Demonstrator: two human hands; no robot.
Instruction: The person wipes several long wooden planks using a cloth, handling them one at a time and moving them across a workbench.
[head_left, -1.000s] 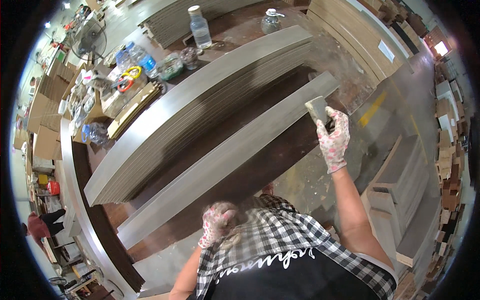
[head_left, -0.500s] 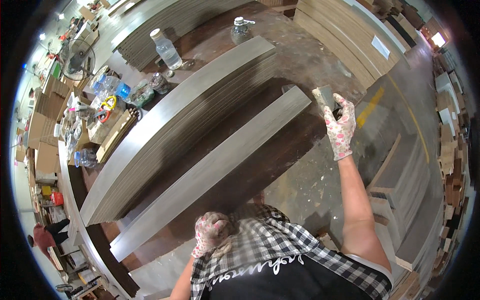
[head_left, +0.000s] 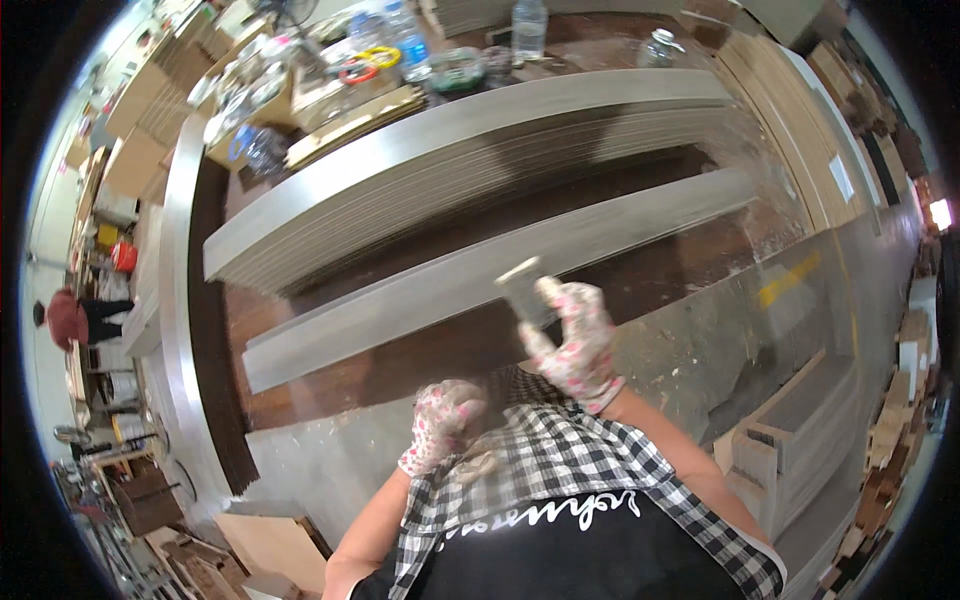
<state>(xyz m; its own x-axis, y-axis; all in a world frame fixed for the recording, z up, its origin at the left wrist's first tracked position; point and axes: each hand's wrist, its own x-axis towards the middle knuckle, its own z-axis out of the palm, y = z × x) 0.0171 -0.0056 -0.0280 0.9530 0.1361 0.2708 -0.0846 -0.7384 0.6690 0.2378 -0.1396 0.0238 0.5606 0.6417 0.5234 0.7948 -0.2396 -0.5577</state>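
Workshop interior. The grey concrete floor (head_left: 690,350), flecked with pale spots beside the workbench (head_left: 330,398), bears a yellow marking (head_left: 788,280) at right. The workbench has a dark-brown, scuffed top. At left, a pale wall (head_left: 50,210) curves along the lens rim; cardboard boxes (head_left: 135,165) stand at upper left, with a red bucket (head_left: 123,257) lower down. A pile of brown boards (head_left: 800,140) lies near the right end of the workbench; stacked board pieces (head_left: 885,440) line the right margin. A bright white light (head_left: 940,213) glows at extreme right, its source indistinct.
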